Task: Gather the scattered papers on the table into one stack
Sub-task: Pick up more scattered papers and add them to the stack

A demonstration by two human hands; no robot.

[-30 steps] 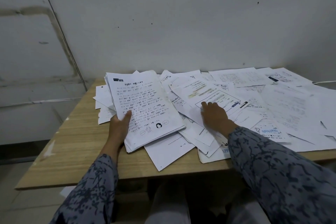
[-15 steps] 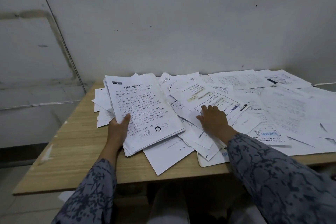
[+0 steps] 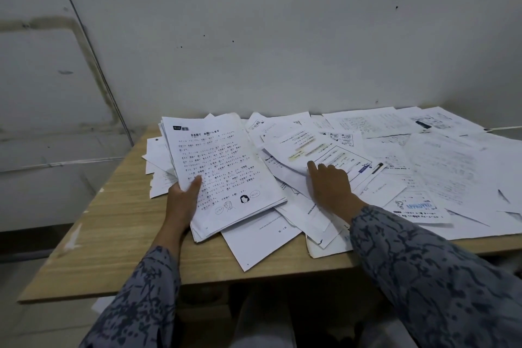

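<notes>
My left hand [image 3: 183, 200] grips a thick stack of papers [image 3: 223, 167] by its near left corner, thumb on the top printed page. The stack lies tilted over loose sheets at the table's left part. My right hand [image 3: 330, 186] lies flat on a sheet with a boxed text and yellow highlights [image 3: 319, 152], fingers straight and pointing away from me. Scattered papers [image 3: 437, 167] cover the middle and right of the wooden table [image 3: 113, 220], overlapping one another.
A grey wall stands right behind the table. One loose sheet [image 3: 254, 240] hangs over the table's near edge. A sheet with blue lettering [image 3: 418, 206] lies near the right forearm. Bare wood shows at the table's left and near left.
The held stack has shifted slightly toward me with the left hand. The right hand stays on the same sheet, slid a little toward me and left.
</notes>
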